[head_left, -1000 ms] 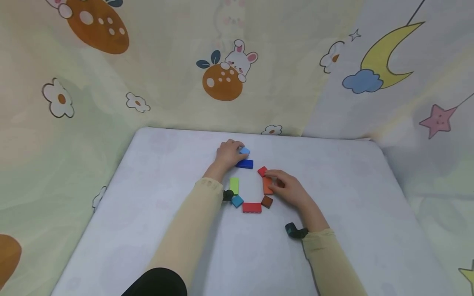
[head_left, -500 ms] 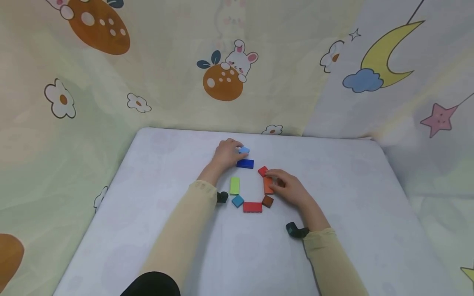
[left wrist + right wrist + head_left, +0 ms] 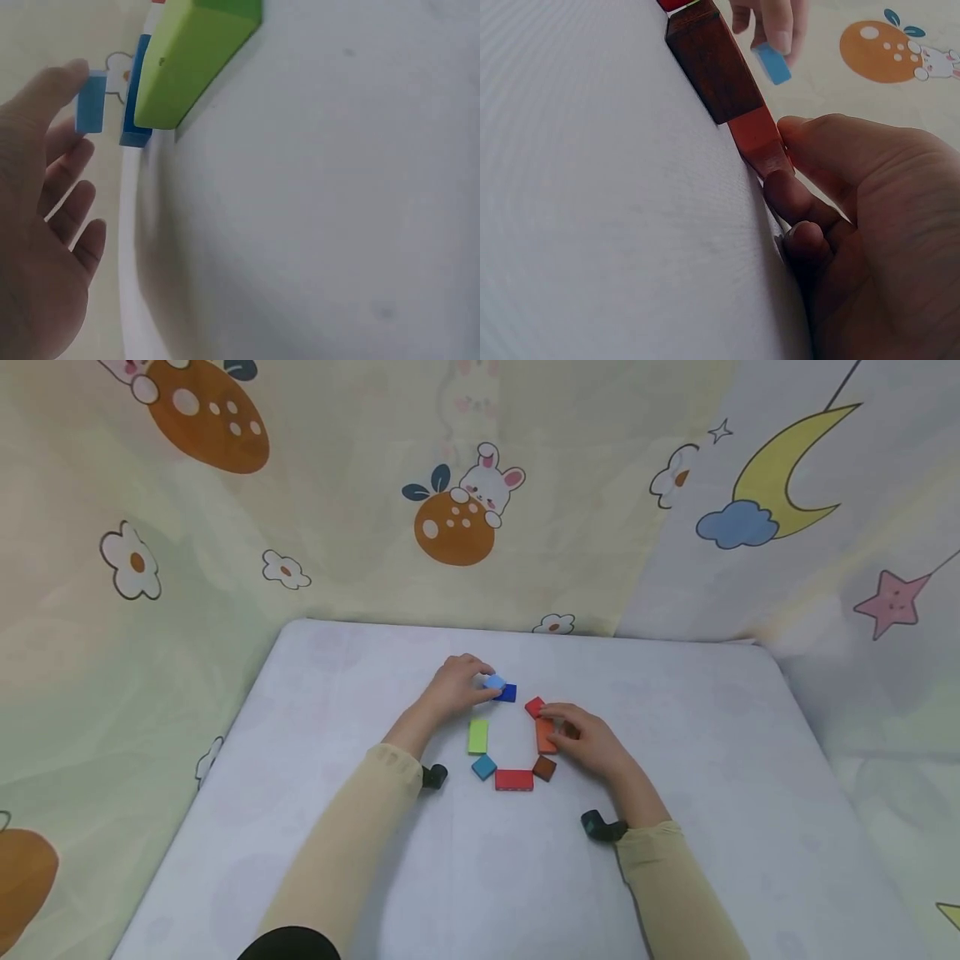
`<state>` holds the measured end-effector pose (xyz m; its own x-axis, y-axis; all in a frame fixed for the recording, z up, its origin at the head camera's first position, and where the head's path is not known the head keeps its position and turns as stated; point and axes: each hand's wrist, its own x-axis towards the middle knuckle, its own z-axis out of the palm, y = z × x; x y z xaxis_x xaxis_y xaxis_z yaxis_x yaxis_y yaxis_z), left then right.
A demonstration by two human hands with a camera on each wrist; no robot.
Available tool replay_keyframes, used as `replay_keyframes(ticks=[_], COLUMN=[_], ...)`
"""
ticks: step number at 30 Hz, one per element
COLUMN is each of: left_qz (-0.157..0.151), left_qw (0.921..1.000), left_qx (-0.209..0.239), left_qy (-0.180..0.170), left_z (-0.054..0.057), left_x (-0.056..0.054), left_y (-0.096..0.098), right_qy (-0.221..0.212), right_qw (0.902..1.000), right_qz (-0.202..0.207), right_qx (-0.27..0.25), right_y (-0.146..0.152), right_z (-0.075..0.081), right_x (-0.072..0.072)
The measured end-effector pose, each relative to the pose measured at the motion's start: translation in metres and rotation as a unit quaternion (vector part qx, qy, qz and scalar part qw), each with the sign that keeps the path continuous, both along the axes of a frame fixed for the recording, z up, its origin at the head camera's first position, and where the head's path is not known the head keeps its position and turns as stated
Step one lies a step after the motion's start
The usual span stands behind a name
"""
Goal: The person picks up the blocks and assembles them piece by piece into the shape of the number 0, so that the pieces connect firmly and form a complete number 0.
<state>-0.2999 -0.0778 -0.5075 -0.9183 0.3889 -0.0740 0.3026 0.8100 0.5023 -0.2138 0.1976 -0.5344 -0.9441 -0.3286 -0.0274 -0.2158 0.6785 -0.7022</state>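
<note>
My left hand (image 3: 453, 685) pinches a light blue block (image 3: 494, 682) between thumb and fingertips, close over the dark blue block (image 3: 508, 693); its other fingers are loosely bent. In the left wrist view, the light blue block (image 3: 91, 103) stands apart from the dark blue block (image 3: 135, 97). My right hand (image 3: 588, 739) has its thumb and bent fingers at the orange block (image 3: 545, 737), fingertips also by a small red block (image 3: 534, 707). The right wrist view shows thumb and fingers about the end of the orange block (image 3: 757, 135), partly hiding it.
The blocks form a loose ring on the white table (image 3: 480, 877): a lime green block (image 3: 477, 737) at left, a teal cube (image 3: 483, 767), a long red block (image 3: 513, 780) in front and a brown cube (image 3: 543, 767). A cartoon-printed wall cloth (image 3: 337, 485) stands behind the table.
My left hand has drawn the light blue block toward me, from behind the dark blue block to over its left part. The right hand stays at the orange block.
</note>
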Motion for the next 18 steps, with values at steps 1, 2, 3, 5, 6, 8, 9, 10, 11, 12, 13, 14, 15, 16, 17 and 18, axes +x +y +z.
replay_keyframes(ticks=[1,2,3,5,6,8,9,10,11,12,13,14,15,16,17,18], left_qz=[-0.006,-0.011,-0.016,-0.025,-0.029,-0.040,-0.045,-0.050,-0.055,-0.058,-0.061,-0.063,-0.065,-0.066,-0.065,-0.063], left_qw=[1.0000,0.9999,0.9998,0.9996,0.9994,0.9987,0.9983,0.9978,0.9973,0.9969,0.9965,0.9961,0.9957,0.9953,0.9952,0.9951], left_qx=[0.002,0.003,0.005,0.010,0.014,0.021,0.024,0.027,0.031,0.032,0.035,0.037,0.039,0.041,0.043,0.046], left_qy=[0.000,-0.002,-0.004,-0.011,-0.015,-0.024,-0.028,-0.033,-0.037,-0.042,-0.047,-0.050,-0.054,-0.057,-0.059,-0.061], left_z=[-0.001,-0.001,-0.002,-0.003,-0.004,-0.004,-0.005,-0.005,-0.006,-0.006,-0.007,-0.008,-0.009,-0.010,-0.012,-0.013], left_x=[0.002,0.004,0.006,0.009,0.010,0.012,0.013,0.014,0.014,0.015,0.015,0.015,0.015,0.016,0.016,0.016], left_y=[-0.001,-0.002,-0.003,-0.005,-0.006,-0.008,-0.009,-0.010,-0.010,-0.011,-0.012,-0.013,-0.014,-0.015,-0.015,-0.016], right_qy=[0.000,0.000,-0.001,-0.002,-0.003,-0.004,-0.005,-0.005,-0.005,-0.006,-0.006,-0.006,-0.005,-0.004,-0.004,-0.004], right_qw=[1.0000,1.0000,1.0000,1.0000,1.0000,1.0000,1.0000,1.0000,1.0000,1.0000,1.0000,1.0000,1.0000,1.0000,1.0000,1.0000], right_qz=[0.000,-0.001,-0.001,-0.002,-0.002,-0.001,-0.002,-0.002,-0.002,-0.003,-0.004,-0.005,-0.004,-0.005,-0.004,-0.004], right_qx=[0.000,-0.001,-0.001,-0.001,-0.001,0.001,0.001,0.002,0.003,0.002,0.002,0.001,0.003,0.003,0.003,0.002], right_y=[0.000,0.000,0.000,0.000,0.000,0.000,0.000,0.000,0.000,0.000,0.000,0.000,0.000,0.000,-0.001,-0.001], right_z=[0.000,0.000,0.000,0.001,0.001,0.001,0.001,0.001,0.001,0.001,0.000,0.000,0.000,0.000,0.000,0.000], right_x=[0.000,0.000,0.000,0.001,0.001,0.001,0.001,0.001,0.001,0.001,0.000,0.000,0.000,0.000,0.000,0.000])
